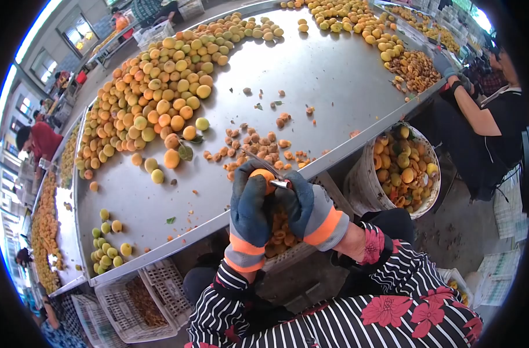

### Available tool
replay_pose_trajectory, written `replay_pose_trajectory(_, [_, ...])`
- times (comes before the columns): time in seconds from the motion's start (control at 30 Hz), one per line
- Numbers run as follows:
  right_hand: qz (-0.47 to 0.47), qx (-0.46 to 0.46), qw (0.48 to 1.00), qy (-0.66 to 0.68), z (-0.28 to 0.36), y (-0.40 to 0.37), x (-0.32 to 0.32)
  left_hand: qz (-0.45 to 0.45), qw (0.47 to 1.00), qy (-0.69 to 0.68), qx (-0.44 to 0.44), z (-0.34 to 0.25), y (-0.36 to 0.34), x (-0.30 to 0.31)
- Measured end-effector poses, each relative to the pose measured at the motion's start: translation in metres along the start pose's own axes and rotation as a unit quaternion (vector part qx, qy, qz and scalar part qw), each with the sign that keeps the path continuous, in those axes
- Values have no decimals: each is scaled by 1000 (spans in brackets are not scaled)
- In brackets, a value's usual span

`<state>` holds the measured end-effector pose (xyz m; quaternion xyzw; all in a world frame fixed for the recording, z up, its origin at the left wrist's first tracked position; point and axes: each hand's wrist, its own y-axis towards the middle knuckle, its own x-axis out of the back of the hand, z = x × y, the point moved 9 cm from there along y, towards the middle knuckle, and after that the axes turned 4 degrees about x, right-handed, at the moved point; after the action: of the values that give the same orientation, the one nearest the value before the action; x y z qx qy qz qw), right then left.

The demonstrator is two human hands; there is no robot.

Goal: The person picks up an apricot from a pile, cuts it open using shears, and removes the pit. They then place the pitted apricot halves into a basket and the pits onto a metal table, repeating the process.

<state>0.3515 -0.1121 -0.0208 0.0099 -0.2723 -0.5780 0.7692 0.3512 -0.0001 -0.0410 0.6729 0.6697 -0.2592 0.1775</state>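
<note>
Both my hands wear dark blue-grey gloves with orange and grey cuffs, over the front edge of the metal table. My left hand (248,206) is closed around an orange apricot (265,177). Held in my right hand (298,203) is a small metal tool (282,184) with a narrow pointed blade, against or just above the fruit; its exact kind is partly hidden by my fingers. Just beyond my hands lies a pile of brown apricot pits (257,146) with fruit scraps. Below my hands, a crate (296,255) holds halved apricots.
A large heap of apricots (160,93) covers the table's (264,69) left and back. Greener fruit (105,252) sits front left. A white bucket (360,180) of apricots stands right, near a seated co-worker (479,116). Plastic crates (125,304) stand below left.
</note>
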Motion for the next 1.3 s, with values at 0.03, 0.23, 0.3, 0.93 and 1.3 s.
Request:
replay_pose_trajectory(0.03, [-3, 13, 1000, -6, -1, 0, -2, 0, 1000, 7, 10, 1, -1, -1])
replay_pose_trajectory(0.23, [-10, 24, 999, -32, -6, 3, -11, -41, 998, 42, 1, 3, -3, 6])
replay_pose_trajectory(0.3, [3, 69, 992, 104, 0, 12, -16, -76, 993, 85, -19, -2, 0, 13])
replay_pose_trajectory(0.93, [-7, -26, 998, 49, -6, 2, -13, 0, 994, -22, -110, -9, 8, 24])
replay_pose_trajectory(1.3, [33, -42, 998, -14, -16, 0, -21, -55, 988, -143, -7, -4, 6, 9])
